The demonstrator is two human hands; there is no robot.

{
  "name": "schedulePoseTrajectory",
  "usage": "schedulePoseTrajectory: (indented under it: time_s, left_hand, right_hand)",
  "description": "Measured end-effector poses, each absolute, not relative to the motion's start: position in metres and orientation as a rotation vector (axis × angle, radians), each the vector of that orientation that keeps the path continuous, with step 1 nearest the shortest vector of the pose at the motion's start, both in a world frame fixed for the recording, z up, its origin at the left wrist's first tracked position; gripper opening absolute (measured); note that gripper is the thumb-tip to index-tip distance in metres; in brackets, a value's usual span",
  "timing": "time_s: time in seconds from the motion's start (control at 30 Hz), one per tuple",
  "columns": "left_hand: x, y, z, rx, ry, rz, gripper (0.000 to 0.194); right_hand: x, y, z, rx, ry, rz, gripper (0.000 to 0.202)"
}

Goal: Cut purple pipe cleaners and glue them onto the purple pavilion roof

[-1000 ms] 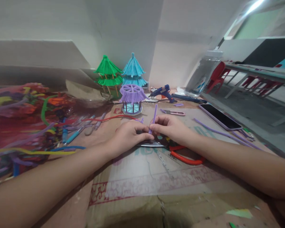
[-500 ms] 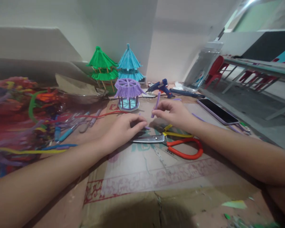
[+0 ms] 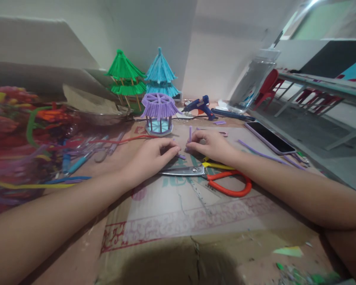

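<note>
My right hand [image 3: 209,145] pinches a short purple pipe cleaner piece [image 3: 190,133] that stands nearly upright above the fingertips. Opposite it, my left hand [image 3: 157,156] has thumb and forefinger closed together, with a short purple pipe cleaner piece [image 3: 180,157] showing at the tips; the grip itself is partly hidden. Large scissors [image 3: 184,171] with red and yellow handles lie just in front of both hands, one blade partly under my left hand. Behind the hands stands a small purple-roofed pavilion model [image 3: 159,113] with dark posts and a light blue floor.
A green model [image 3: 126,75] and a blue one [image 3: 161,73] stand by the wall. A blue glue gun [image 3: 200,105] lies right of them. A phone [image 3: 269,137] and long purple pipe cleaners [image 3: 261,152] are at right. Colourful pipe cleaners [image 3: 14,154] heap at left, blurred.
My right hand has come lower and slightly left, nearer my left hand, with its purple piece now more upright. My left hand has barely moved. The view has shifted slightly.
</note>
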State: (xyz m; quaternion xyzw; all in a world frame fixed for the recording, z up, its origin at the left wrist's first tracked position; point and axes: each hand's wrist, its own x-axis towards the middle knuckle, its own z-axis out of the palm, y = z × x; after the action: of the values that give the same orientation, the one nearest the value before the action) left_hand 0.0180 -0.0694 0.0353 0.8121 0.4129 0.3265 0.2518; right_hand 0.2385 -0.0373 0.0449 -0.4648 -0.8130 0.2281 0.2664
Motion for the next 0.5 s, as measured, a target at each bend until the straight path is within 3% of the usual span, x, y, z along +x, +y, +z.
schedulePoseTrajectory:
  time_s: [0.37, 0.5]
  left_hand:
    - [0.018, -0.07, 0.035, 2.274, 1.128, 0.912, 0.024]
    - [0.018, -0.072, 0.035, 2.393, 1.043, 0.968, 0.025]
  right_hand:
    - [0.237, -0.042, 0.054, -1.261, -2.092, 0.713, 0.019]
    - [0.23, -0.055, 0.06, -1.202, -2.014, 0.944, 0.026]
